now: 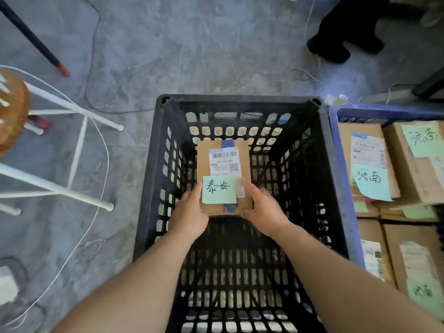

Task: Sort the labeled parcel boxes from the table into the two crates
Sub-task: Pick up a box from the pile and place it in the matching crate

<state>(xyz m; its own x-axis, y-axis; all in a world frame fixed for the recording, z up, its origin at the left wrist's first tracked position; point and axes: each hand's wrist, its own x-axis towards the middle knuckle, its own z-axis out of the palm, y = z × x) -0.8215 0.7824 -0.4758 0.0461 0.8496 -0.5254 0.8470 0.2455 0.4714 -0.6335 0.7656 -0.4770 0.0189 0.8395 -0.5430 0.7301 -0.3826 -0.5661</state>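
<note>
— One parcel box (204, 159) in play. Where is it?
— Inside the black crate (235, 98), toward the far wall, top face up. Can't tell if it touches the bottom.
— Markings?
— White shipping label (224, 162). Green note (219, 189) with handwriting, stuck over the near half.
— Hands?
— Both grip the near corners. Left hand (189, 215): thumb on the top face beside the note, other fingers hidden under the box. Right hand (264, 212): same, mirrored.
— Around it?
— Blue crate (384, 111) just beside the black one's right side, packed with cardboard boxes (413, 179) bearing green notes. Stool (12, 109) at left on the concrete floor (192, 56).
</note>
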